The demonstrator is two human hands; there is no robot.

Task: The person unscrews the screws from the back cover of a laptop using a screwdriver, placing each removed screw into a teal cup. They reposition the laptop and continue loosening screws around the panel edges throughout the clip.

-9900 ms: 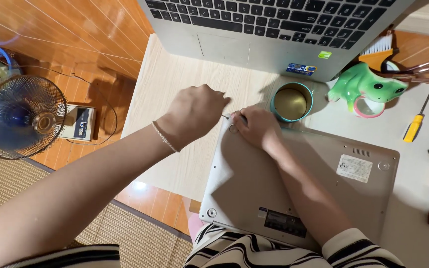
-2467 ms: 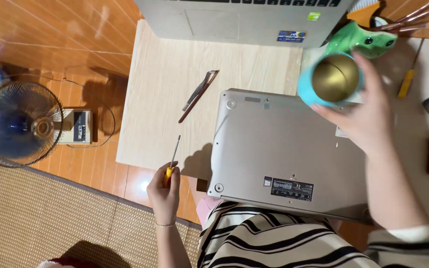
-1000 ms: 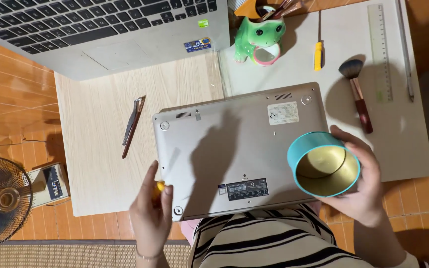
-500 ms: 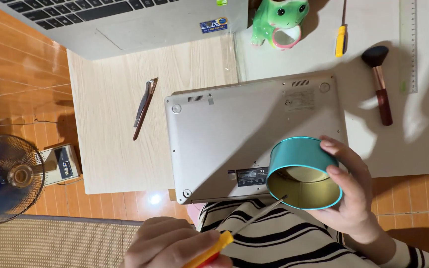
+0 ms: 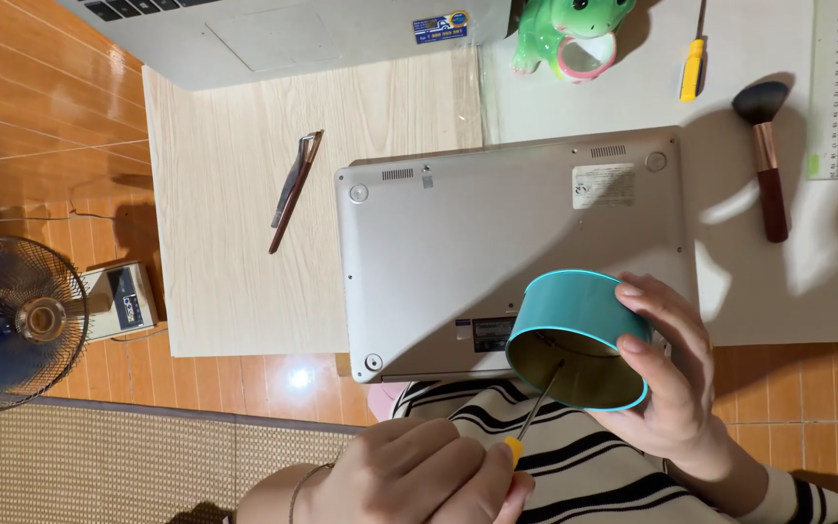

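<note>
Pale table (image 5: 244, 243): white rectangular sticker (image 5: 602, 184) on upturned grey laptop (image 5: 497, 243).

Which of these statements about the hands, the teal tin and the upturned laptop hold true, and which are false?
1. The right hand holds the teal tin tilted on its side. True.
2. The left hand grips a makeup brush. False: it grips a yellow-handled screwdriver whose tip reaches into the tin; the brush lies on the table.
3. The silver laptop lies bottom side up. True.
4. The tweezers rest on the laptop. False: they lie on the wooden board beside it.
5. A green frog figure sits beyond the laptop. True.
</note>
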